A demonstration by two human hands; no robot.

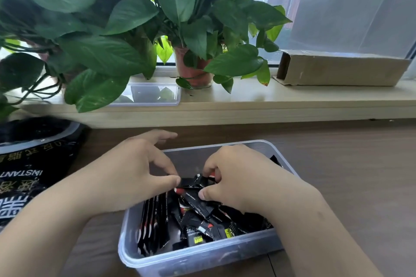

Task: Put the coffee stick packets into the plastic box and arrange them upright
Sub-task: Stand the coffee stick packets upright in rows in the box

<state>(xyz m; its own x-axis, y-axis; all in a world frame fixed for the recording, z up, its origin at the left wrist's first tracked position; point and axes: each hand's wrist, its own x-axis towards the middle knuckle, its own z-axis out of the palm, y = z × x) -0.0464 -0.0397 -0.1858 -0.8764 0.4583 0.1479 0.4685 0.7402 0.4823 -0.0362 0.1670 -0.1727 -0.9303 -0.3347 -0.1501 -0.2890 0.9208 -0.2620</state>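
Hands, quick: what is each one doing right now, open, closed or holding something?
Left hand: pinches one end of a black coffee packet above the plastic box.
Right hand: fingers curled, gripping that packet's other end.

In the box (pixel 202 256) lie packets (pixel 202 220) (some upright at left); bag (pixel 22 175) left, lid (pixel 153 94) behind on the sill (pixel 270 101).

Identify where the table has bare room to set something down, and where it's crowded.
Free: the table right of the plastic box; the strip between box and ledge. Crowded: inside the box, where left hand and right hand hold packets; the left, under the coffee bag.
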